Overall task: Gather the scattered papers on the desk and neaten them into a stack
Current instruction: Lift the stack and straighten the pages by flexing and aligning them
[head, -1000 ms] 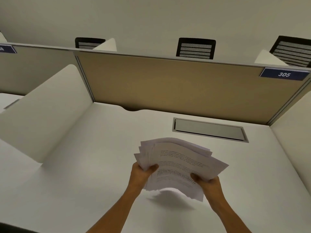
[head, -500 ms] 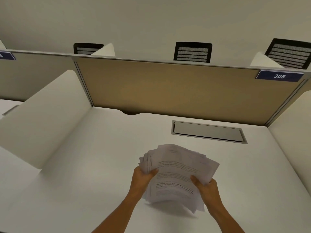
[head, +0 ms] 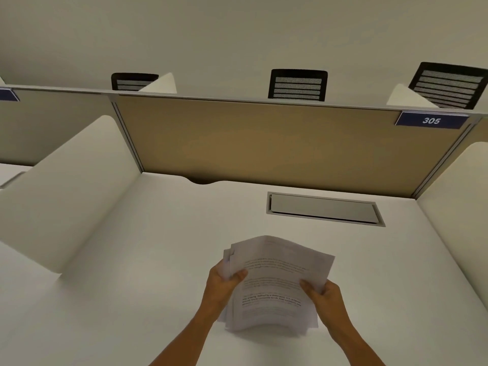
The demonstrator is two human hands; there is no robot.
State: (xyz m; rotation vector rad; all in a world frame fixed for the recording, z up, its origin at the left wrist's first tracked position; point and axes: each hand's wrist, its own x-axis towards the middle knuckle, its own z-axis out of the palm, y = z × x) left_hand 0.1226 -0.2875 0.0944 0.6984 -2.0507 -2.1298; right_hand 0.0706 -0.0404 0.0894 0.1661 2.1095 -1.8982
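Observation:
A bundle of printed white papers [head: 274,281] stands tilted on the white desk [head: 132,273], its lower edge bowed against the desktop. My left hand [head: 224,285] grips the bundle's left edge, thumb on the front sheet. My right hand [head: 323,297] grips the right edge, thumb across the front. The sheets' upper edges are slightly fanned at the top left. The fingers behind the papers are hidden.
A grey cable hatch [head: 323,209] is set in the desk behind the papers. A tan partition [head: 264,143] closes the back, white dividers [head: 60,186] flank both sides. A label 305 [head: 431,120] sits top right. Black chair backs [head: 297,84] show beyond.
The bundle has dropped lower and stands more upright on the desk. The fanned sheets have drawn closer together. Both hands moved slightly down and nearer each other.

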